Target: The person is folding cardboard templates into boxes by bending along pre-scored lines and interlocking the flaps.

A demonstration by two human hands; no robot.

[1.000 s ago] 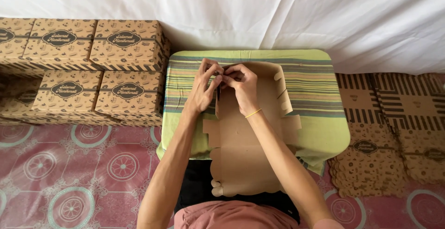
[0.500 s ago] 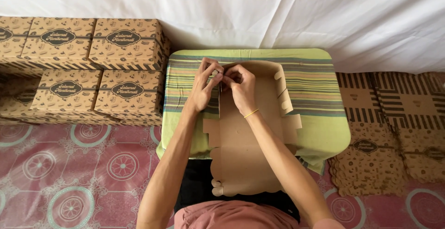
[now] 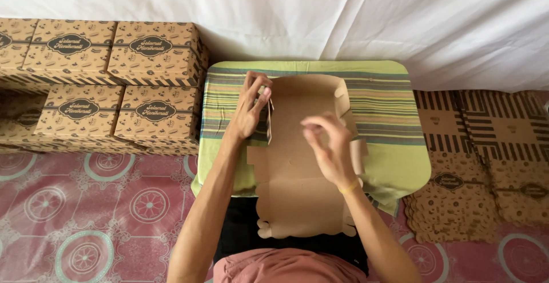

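Observation:
A brown cardboard box blank [image 3: 297, 163] lies partly folded on a low table with a green striped cloth [image 3: 389, 111]. Its far wall and side walls stand up; the lid flap reaches toward me over the near edge. My left hand [image 3: 251, 108] pinches the box's upright left wall near the far corner. My right hand [image 3: 329, 151] hovers above the middle of the box, fingers loosely curled and holding nothing; a yellow band circles its wrist.
Folded printed boxes [image 3: 114, 82] are stacked at the left against the white sheet wall. Piles of flat printed box blanks [image 3: 486, 157] lie on the right. A pink patterned mat [image 3: 86, 220] covers the floor.
My right hand has let go of the far left corner and drawn back toward me and to the right, above the box's middle. My left hand stays on the left wall.

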